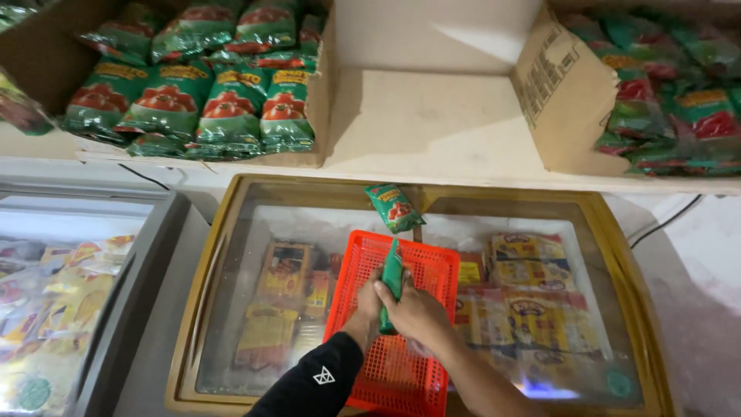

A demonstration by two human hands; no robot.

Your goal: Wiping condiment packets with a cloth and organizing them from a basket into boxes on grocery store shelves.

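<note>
Both my hands meet over an orange plastic basket [421,266] that lies on a chest freezer's glass lid. My right hand [417,309] grips a green sachet [393,272] held edge-on and upright. My left hand [369,300], in a black sleeve, touches the same sachet from the left. Another green packet with a red picture [394,207] is in the air or resting just beyond the basket, near the freezer's back rim.
A wooden shelf above holds an open cardboard box of green packets [201,85] at left and another pile of them [671,93] at right. The freezer [208,255] has a yellow frame and yellow packages inside. A second freezer [69,286] stands at left.
</note>
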